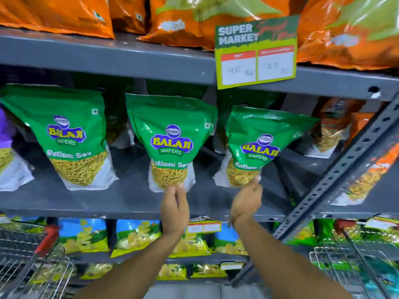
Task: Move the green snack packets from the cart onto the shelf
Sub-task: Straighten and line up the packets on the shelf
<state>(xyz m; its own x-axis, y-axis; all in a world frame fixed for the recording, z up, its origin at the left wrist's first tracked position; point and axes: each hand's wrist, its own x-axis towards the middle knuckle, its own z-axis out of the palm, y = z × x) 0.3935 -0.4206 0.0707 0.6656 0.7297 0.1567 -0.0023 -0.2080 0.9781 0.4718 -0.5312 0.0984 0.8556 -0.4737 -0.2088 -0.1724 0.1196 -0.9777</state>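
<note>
My left hand is near the middle of the frame, low down, and its fingertips touch the bottom edge of the middle green packet. The fingers are loosely curled, and I cannot tell if they pinch the packet or only touch it. My right hand is just right of it. Its fingers reach up to the bottom corner of the right green packet; they are blurry, so I cannot tell if they grip it.

Both packets stand on the grey shelf. The right one leans to the right. A third green packet stands at the left of the frame, well apart from my hands.

Above, orange bags sit on the upper shelf, and a price sign hangs from its edge. In the lower left corner I see a wire cart with a red handle.
</note>
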